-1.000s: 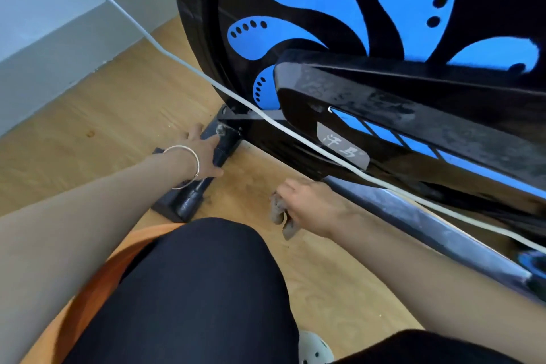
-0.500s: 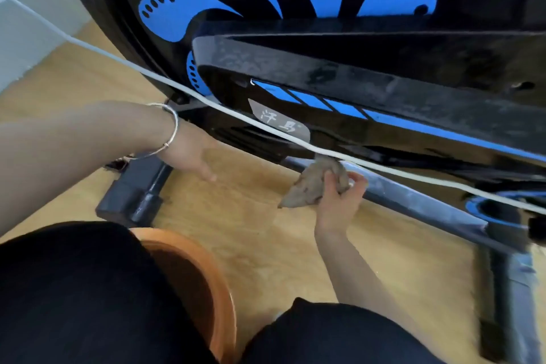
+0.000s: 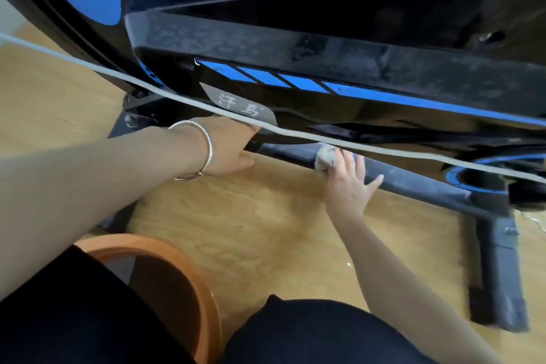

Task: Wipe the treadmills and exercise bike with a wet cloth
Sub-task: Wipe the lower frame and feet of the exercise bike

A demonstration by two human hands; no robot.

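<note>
On the wooden floor (image 3: 236, 230), a person wipes the low bar of an exercise bike (image 3: 295, 47).

Close by sits an orange bucket (image 3: 204, 289), next to the person's knees. Farther out, the right hand (image 3: 348, 183) lies flat with its fingers spread wide, pressing a small, grey, balled-up cloth (image 3: 325, 156) on the dusty grey bottom bar (image 3: 419, 183). The cloth peeks out past the fingertips. The left hand (image 3: 227, 145), with a silver bangle (image 3: 201, 151) on its wrist, reaches under the black and blue frame; its fingers are hidden, so I cannot tell its grip. A white cord (image 3: 118, 74) crosses in front.
</note>
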